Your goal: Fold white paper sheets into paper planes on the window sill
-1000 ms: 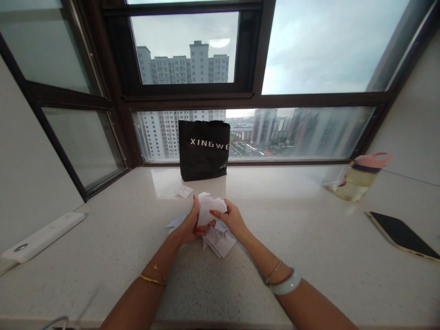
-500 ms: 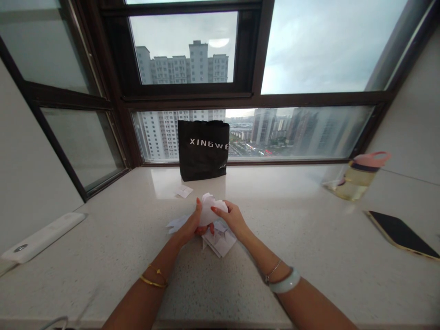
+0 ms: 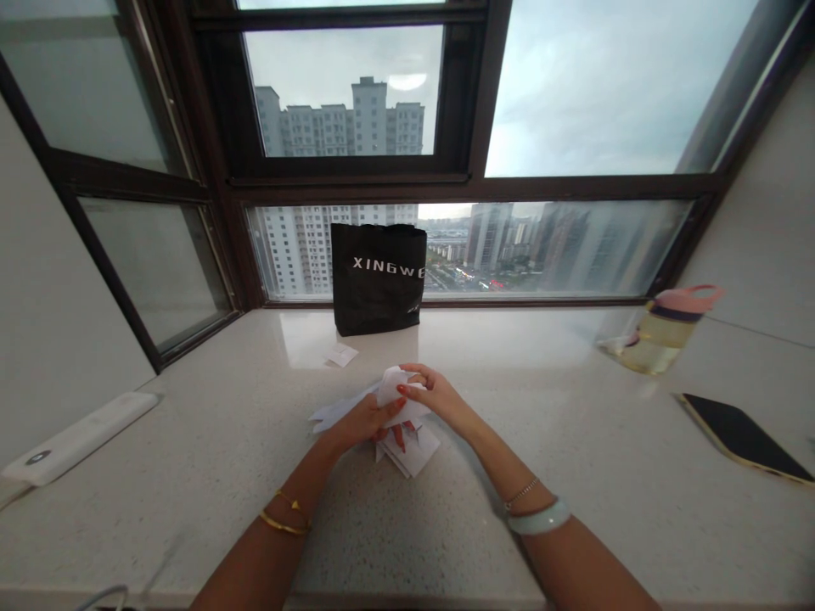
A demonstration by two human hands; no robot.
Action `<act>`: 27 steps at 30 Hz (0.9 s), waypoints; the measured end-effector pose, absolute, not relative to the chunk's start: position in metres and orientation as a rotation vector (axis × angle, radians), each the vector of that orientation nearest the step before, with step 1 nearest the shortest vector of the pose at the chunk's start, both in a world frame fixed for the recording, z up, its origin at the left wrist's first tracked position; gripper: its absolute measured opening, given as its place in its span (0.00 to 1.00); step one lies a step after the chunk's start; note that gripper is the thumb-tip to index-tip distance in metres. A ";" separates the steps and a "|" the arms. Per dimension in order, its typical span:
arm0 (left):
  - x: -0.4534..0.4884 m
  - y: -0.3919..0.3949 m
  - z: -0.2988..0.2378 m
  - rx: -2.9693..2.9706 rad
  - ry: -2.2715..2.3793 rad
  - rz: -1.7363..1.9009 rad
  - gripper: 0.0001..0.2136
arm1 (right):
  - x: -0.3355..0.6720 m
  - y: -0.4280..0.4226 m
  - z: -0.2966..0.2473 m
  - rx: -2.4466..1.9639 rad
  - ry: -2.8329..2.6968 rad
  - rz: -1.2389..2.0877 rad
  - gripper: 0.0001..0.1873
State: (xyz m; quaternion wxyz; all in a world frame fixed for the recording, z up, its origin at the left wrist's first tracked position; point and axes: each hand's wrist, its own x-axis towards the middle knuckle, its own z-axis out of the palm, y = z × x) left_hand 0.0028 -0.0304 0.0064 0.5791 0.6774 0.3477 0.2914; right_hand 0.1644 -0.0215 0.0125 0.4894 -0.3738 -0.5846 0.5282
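Below, the pale counter (image 3: 159,484) is bearing a loose pile of folded papers (image 3: 417,451). Over the pile, the left hand (image 3: 360,423) and the right hand (image 3: 442,402) are holding a white paper (image 3: 390,387), both pinching it closely with almost no gap. Probably it is feeling light, limp and easily torn; its edges are offering the safest hold, lightly taken.
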 end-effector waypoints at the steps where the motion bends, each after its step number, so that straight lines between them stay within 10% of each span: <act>1: 0.003 -0.031 0.006 1.608 0.811 0.653 0.24 | 0.166 -0.021 0.013 -0.919 -1.450 1.331 0.19; 14: 0.005 -0.051 0.024 1.712 0.758 0.377 0.17 | 0.187 -0.019 0.021 -0.963 -1.755 1.418 0.16; 27: -0.028 -0.009 0.025 1.444 1.262 1.628 0.15 | 0.308 0.060 0.002 -1.985 -1.338 0.333 0.16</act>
